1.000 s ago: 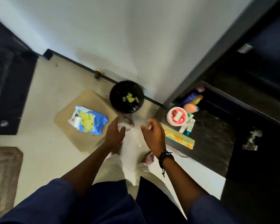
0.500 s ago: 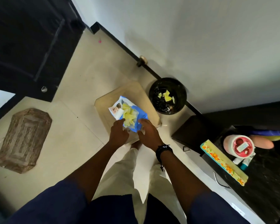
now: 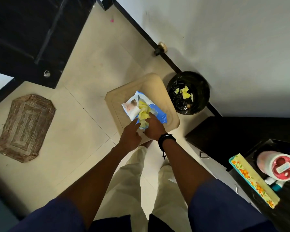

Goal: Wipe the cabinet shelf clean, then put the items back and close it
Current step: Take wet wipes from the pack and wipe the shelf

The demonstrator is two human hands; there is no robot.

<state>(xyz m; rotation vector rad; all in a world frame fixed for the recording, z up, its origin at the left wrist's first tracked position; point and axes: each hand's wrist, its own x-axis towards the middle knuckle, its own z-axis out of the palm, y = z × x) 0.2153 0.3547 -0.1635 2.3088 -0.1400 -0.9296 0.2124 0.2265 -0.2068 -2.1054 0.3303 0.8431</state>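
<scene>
A blue and white wipes packet [image 3: 159, 115] lies on a beige stool [image 3: 151, 84] in front of me. Yellow wipes [image 3: 143, 112] stick out of its opening. My right hand [image 3: 155, 127], with a black band at the wrist, pinches the yellow wipe at the packet's near edge, its index finger stretched over the wipe. My left hand [image 3: 130, 133] is just left of it, one straight finger touching the packet's near corner. At the far right, the dark cabinet [image 3: 233, 131] surface holds a pink round container [image 3: 283, 166], a long floral box [image 3: 252, 180] and small tubes.
A black bin [image 3: 201, 96] with yellow scraps inside stands against the white wall, right of the stool. A woven mat [image 3: 25, 126] lies on the tiled floor to the left. A dark door [image 3: 23, 36] fills the upper left. My legs stand just behind the stool.
My view has turned from the cabinet to the stool. Both hands moved from in front of my body onto the wipes packet, and my right hand took hold of a yellow wipe.
</scene>
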